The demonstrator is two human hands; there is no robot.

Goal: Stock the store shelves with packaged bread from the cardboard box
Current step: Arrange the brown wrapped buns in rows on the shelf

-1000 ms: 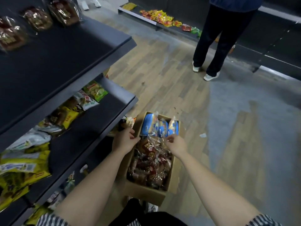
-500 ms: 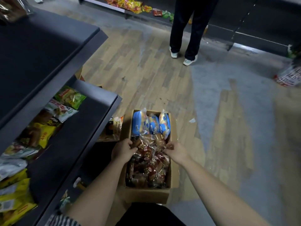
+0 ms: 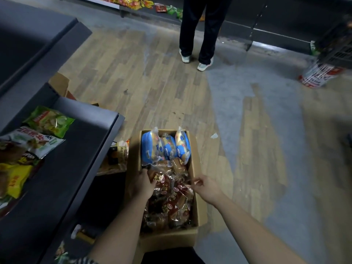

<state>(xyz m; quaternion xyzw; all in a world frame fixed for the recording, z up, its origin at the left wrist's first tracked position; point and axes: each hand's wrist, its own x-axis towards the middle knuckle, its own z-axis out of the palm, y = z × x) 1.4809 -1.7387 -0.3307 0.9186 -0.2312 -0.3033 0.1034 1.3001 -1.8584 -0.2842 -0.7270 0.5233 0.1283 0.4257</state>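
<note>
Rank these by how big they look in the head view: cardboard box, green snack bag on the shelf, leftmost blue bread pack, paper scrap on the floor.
1. cardboard box
2. green snack bag, but it sits nearer the camera than the blue pack, so their true order is unsure
3. leftmost blue bread pack
4. paper scrap

Your tan cardboard box (image 3: 197,168) holds blue-and-white bread packs (image 3: 165,147) far, red-printed clear packs (image 3: 171,199) near; on the dark grey shelf (image 3: 76,168) left, a green bag (image 3: 49,121), a yellow bag (image 3: 15,180).
</note>
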